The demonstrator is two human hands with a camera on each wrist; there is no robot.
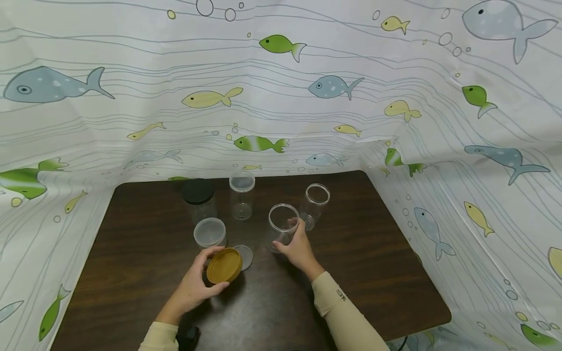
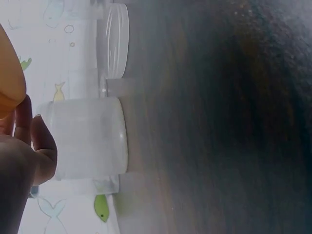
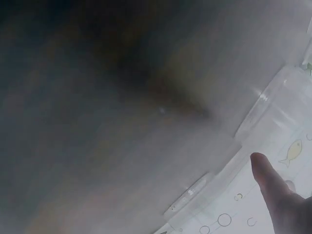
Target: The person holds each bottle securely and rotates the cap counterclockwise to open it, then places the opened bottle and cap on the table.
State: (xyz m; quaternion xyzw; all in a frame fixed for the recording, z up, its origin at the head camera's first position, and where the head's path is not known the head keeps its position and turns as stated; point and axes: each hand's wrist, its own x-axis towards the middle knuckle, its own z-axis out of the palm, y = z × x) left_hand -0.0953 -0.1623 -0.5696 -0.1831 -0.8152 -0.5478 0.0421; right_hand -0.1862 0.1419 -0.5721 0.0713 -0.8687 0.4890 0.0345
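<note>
In the head view my left hand holds a round golden-yellow lid by its edge, tilted above the table. The lid's side also shows at the edge of the left wrist view. My right hand grips a clear, lidless jar, thumb on the near side and fingers at the right; the jar stands upright. Its thumb appears in the right wrist view, where the fingers are out of sight. Near the left hand are a squat jar with a whitish lid and a flat translucent lid.
Behind stand a jar with a black lid, a tall clear jar with a translucent lid and another clear lidless jar. A small black object lies by the left sleeve. Fish-patterned sheeting surrounds the brown table.
</note>
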